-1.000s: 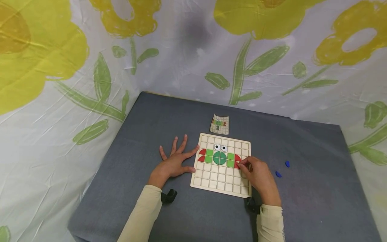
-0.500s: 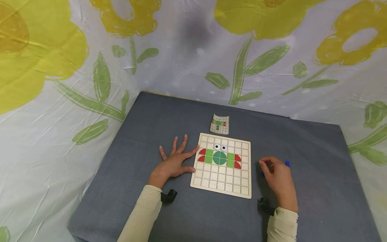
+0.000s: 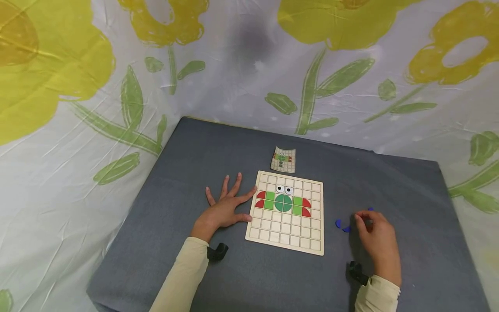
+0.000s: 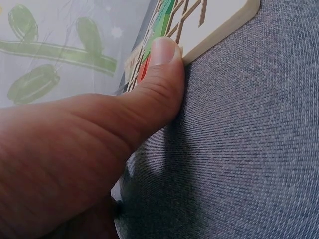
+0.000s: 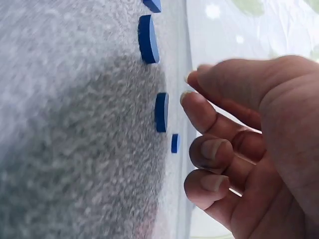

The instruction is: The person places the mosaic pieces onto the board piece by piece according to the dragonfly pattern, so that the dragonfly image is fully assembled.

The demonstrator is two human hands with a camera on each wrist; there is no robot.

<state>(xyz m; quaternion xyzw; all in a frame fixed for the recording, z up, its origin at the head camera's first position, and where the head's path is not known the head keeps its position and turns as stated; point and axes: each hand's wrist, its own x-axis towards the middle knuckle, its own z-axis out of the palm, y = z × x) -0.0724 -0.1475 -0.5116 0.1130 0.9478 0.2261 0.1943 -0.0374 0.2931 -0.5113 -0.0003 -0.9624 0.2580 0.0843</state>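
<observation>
My left hand (image 3: 223, 211) lies with spread fingers at the left edge of a wooden grid board (image 3: 274, 238); in the left wrist view its thumb (image 4: 162, 74) presses the board's rim. Set in the board are red quarter-round pieces (image 3: 306, 212), light green squares (image 3: 269, 201), a dark green circle (image 3: 283, 203) and two round eye pieces (image 3: 280, 190). To the right of the board, my right hand (image 3: 377, 241) hovers over the table with loosely bent fingers, nothing between them. Beside its fingertips several small blue pieces (image 5: 162, 112) with curved edges lie on the cloth.
A small curled picture card (image 3: 283, 160) with a similar pattern lies behind the board. Grey cloth (image 3: 202, 149) covers the table. A white curtain (image 3: 234, 78) with yellow flowers hangs along the back and sides.
My right hand has moved from the red piece on the board rightward to the blue pieces, and more of these now show beside the board. The left hand has stayed put.
</observation>
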